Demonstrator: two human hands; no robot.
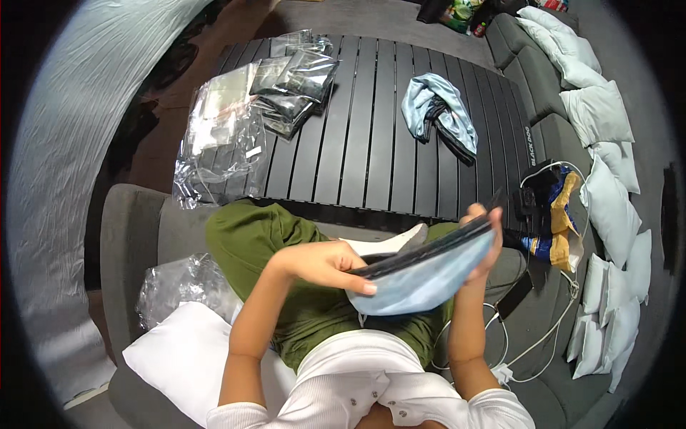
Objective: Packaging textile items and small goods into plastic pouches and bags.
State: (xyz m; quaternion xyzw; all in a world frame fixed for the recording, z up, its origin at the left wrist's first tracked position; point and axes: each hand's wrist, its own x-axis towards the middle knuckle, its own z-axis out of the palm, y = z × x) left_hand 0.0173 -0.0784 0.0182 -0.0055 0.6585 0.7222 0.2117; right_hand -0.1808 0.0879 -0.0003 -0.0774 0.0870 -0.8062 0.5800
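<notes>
Above my lap I hold a folded light blue cloth item with a black band along its upper edge (421, 282). My left hand (325, 268) grips one end, thumb on the blue face and fingers behind the black band. The other end is in my right hand (488, 243), its fingers wrapped round the edge. What kind of item it is, I cannot make out. A similar light blue and black cloth piece (439, 107) lies crumpled on the black slatted table (364, 136) in front of me.
Clear plastic bags (221, 136) and several dark packets in clear wrap (304, 75) lie on the table's left. On the sofa are a white pillow (182, 357), a crumpled plastic bag (186, 289), white cables (550, 336) and a blue-yellow snack bag (564, 222). Pale cushions (600, 114) line the right side.
</notes>
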